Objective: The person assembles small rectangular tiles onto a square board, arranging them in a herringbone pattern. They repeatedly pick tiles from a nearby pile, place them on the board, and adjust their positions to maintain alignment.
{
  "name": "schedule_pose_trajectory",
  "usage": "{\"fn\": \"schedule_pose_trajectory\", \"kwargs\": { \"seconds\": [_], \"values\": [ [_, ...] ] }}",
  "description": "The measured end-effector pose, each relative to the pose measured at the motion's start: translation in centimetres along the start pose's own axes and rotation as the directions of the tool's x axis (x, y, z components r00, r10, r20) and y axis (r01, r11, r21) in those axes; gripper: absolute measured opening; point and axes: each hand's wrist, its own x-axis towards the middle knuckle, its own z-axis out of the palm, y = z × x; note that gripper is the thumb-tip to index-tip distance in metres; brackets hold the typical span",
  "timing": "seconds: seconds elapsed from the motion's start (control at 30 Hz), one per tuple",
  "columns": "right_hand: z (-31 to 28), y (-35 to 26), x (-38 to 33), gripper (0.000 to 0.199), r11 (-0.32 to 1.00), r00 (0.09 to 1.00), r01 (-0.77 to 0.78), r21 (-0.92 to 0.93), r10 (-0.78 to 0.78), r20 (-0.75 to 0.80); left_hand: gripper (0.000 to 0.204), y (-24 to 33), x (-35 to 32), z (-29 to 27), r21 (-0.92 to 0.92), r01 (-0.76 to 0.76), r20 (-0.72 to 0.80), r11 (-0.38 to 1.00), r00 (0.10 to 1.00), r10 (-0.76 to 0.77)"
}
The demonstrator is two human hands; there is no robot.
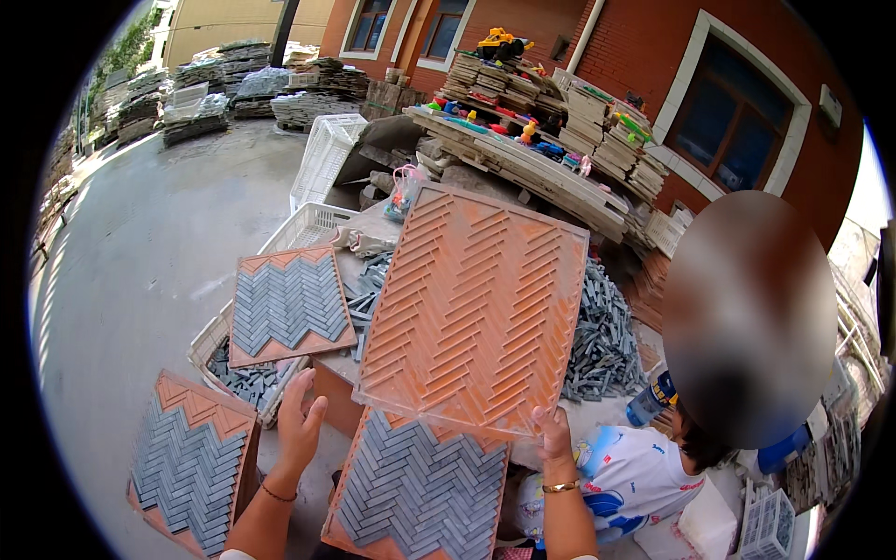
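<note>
My right hand grips the lower right corner of an orange herringbone mould tray, thumb on its face. That tray has bare slots and stands tilted up in front of me. To its left my left hand is raised and open, fingers stretched, apart from the tray. Directly below lies a second tray, filled with grey strip tiles in a herringbone pattern; its top edge is hidden behind the raised one. Two more tile-filled trays are on the left: one tray farther off, another tray nearer.
Loose grey strip tiles are heaped behind the raised tray, and more fill a white crate. Another person in a patterned white shirt sits close on the right, near a blue bottle. Stacked boards with toys stand behind.
</note>
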Motion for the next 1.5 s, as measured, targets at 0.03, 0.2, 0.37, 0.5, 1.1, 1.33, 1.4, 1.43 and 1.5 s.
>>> {"fn": "schedule_pose_trajectory", "kwargs": {
  "seconds": [0.03,0.2,0.37,0.5,1.1,1.33,1.4,1.43,1.5],
  "values": [
    [0.1,0.2,-1.5,0.014,0.999,1.0,0.013,0.03,-0.014,0.016,0.041,0.0,1.2,-0.3,0.002,0.049,0.006,0.999,0.999,-0.049],
    [3.5,-2.6,-7.7,0.021,0.998,0.977,0.025,-0.051,-0.035,-0.212,0.015,4.2,0.0,1.8,-0.54,0.467,0.501,0.7,0.847,-0.179],
    [1.2,-2.5,-8.1,0.02,0.992,0.984,-0.016,-0.123,0.037,0.173,0.012,5.7,-1.9,1.8,-0.57,0.439,0.371,0.694,0.892,-0.26],
    [1.7,-2.8,-8.2,0.022,0.977,0.983,0.017,-0.212,0.022,0.184,0.013,4.2,-2.3,1.5,-0.529,0.415,0.317,0.74,0.906,-0.282],
    [4.2,-7.1,-4.4,0.033,0.995,0.997,0.019,0.093,-0.026,0.078,0.021,4.0,-1.7,2.1,-0.583,0.38,0.417,0.718,0.899,-0.137],
    [6.5,-11.0,-2.6,0.038,0.935,0.934,0.354,-0.004,-0.354,-0.048,0.032,6.0,5.5,1.8,-0.125,0.059,0.39,0.99,0.921,-0.005],
    [6.5,-12.7,-2.7,0.043,0.879,0.878,0.469,-0.089,-0.475,-0.057,0.041,8.7,7.6,2.0,-0.06,-0.085,0.353,0.995,0.93,0.101],
    [6.2,-13.3,-2.6,0.046,0.863,0.865,0.495,-0.099,-0.501,-0.038,0.045,9.9,8.3,1.4,0.027,-0.185,0.319,0.982,0.933,0.167],
    [5.6,-13.8,-2.2,0.048,0.822,0.829,0.553,-0.138,-0.56,-0.013,0.055,12.2,9.7,0.4,-0.028,-0.082,0.387,0.996,0.918,0.086]
  ]
}}
